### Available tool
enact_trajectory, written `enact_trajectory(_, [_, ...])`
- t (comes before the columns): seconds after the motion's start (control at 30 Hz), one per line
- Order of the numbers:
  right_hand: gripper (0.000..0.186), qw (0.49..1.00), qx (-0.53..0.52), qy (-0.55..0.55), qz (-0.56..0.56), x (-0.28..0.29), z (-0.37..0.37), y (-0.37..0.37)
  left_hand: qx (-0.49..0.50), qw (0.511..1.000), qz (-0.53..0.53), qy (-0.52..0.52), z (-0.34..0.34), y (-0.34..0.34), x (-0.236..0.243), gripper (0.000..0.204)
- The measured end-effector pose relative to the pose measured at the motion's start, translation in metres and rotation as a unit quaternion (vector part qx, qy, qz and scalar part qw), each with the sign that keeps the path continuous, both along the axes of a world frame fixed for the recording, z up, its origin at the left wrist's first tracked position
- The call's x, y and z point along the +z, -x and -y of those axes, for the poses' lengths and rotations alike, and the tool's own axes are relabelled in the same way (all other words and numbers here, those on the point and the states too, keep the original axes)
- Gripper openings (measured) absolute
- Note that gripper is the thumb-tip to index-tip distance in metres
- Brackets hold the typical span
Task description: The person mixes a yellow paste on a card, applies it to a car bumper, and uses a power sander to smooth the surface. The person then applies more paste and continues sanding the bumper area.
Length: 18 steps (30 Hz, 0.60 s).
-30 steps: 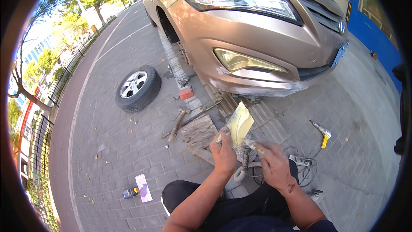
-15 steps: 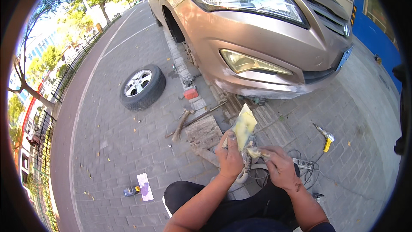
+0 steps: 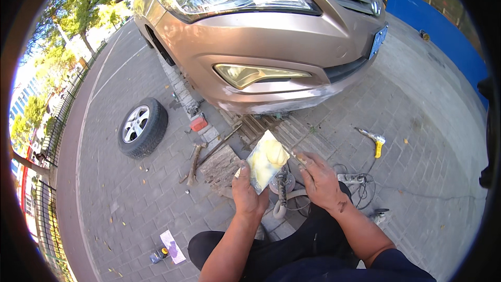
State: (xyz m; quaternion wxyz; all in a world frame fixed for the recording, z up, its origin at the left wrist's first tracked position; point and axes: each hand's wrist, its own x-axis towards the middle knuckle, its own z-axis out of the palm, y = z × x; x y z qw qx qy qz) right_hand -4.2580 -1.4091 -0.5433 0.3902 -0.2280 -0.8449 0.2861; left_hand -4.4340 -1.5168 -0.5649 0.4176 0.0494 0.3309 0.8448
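Note:
My left hand is closed around the lower part of a thin, flat mixing board, tilted up in front of my knees. A thick lump of pale yellow putty sits on its upper right, with smears below. Just to the right, my right hand pinches a thin putty spreader, seen nearly edge-on. Its tip is close to the putty; whether they touch I cannot tell. Beyond stands a bronze car, its front bumper carrying a dull whitish patch along the lower edge.
A round sander with a hose lies beneath my hands. A yellow-handled tool and cables lie on the right. Left are a wooden board, a red block, a wheel, a small bottle and a stained card.
The view has shifted right. My left hand has turned the board's face toward me, and a big putty lump now shows on it. My right hand has moved up beside the board's right edge.

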Motion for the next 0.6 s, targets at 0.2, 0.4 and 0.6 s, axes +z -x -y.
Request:
enact_trajectory(0.2, [0.057, 0.982, 0.002, -0.186, 0.027, 0.024, 0.011, 0.01, 0.035, 0.997, -0.051, 0.042, 0.002, -0.013, 0.004, 0.042])
enact_trajectory(0.4, [0.048, 0.993, 0.079, -0.077, 0.049, 0.001, 0.037, 0.004, 0.101, 0.991, -0.084, 0.011, -0.005, 0.006, 0.005, 0.039])
enact_trajectory(0.6, [0.037, 0.997, -0.006, 0.05, -0.065, 0.03, 0.003, 0.011, 0.122, 0.806, -0.559, 0.15, 0.013, -0.009, 0.015, 0.036])
